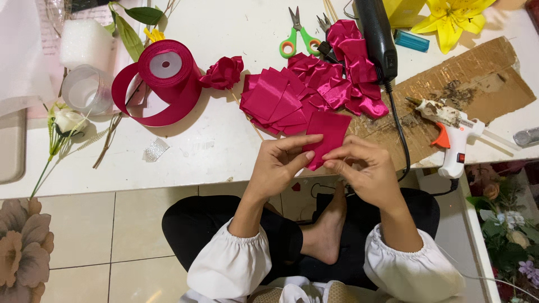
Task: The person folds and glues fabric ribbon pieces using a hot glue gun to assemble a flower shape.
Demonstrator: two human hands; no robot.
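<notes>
L hand (279,164): fingers curled, pinching satin square (326,134) | R hand (366,170): pinching same square's lower edge | cut squares (275,101) just beyond hands on worktop (213,146)

No screens or signs in view. One possible label: small red patch low on the white glue gun (456,134) handle, right of table. Yellow carton or bag (405,11), only partly visible, at top edge beside yellow lily
</notes>
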